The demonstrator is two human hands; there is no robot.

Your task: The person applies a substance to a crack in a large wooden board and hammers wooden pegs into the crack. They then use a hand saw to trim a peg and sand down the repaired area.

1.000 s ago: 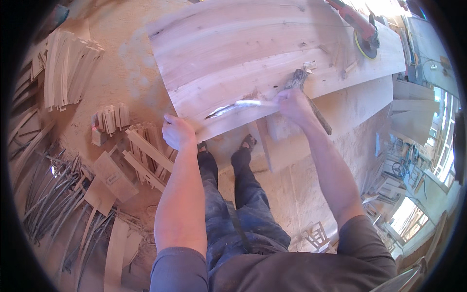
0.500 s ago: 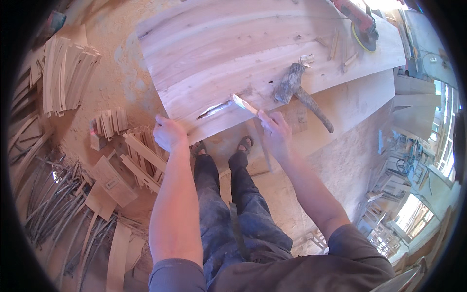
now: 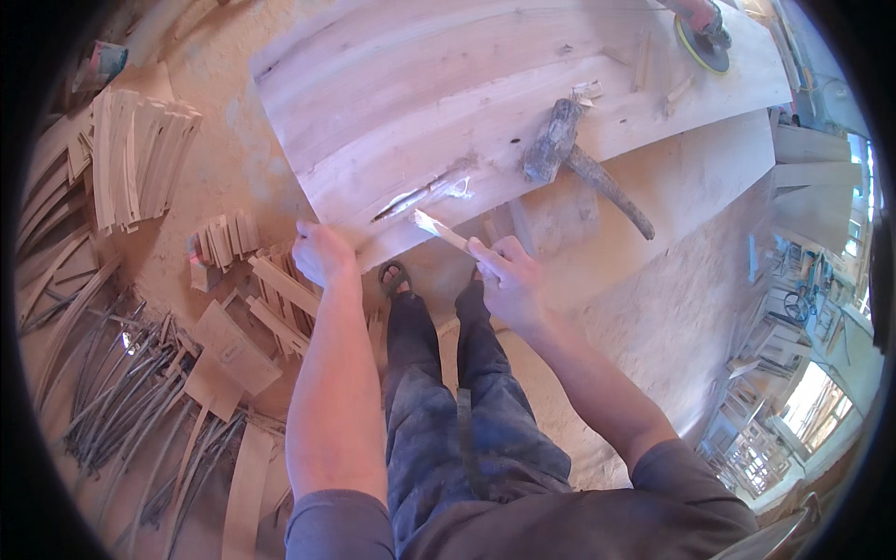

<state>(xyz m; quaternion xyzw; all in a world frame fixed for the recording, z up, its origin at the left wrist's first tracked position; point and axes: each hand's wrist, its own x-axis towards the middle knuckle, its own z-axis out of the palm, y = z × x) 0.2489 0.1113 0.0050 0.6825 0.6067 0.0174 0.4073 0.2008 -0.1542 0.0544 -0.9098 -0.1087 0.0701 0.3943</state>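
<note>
You have put the hammer (image 3: pixel 569 154) down on the board (image 3: pixel 485 103); now your right hand (image 3: pixel 509 280) fingers pinch a wood sliver (image 3: pixel 441 231) by the crack (image 3: pixel 411 198), and your left hand (image 3: pixel 322 252) grips the board's edge.

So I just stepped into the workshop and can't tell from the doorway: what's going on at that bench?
A person stands at a wide wooden panel. The right hand holds a thin wood sliver, its tip pointing at a dark crack near the panel's front edge. The left hand rests at that edge. A worn hammer lies on the panel, a disc sander at the far corner. Cut wood strips litter the sawdust floor.
</note>
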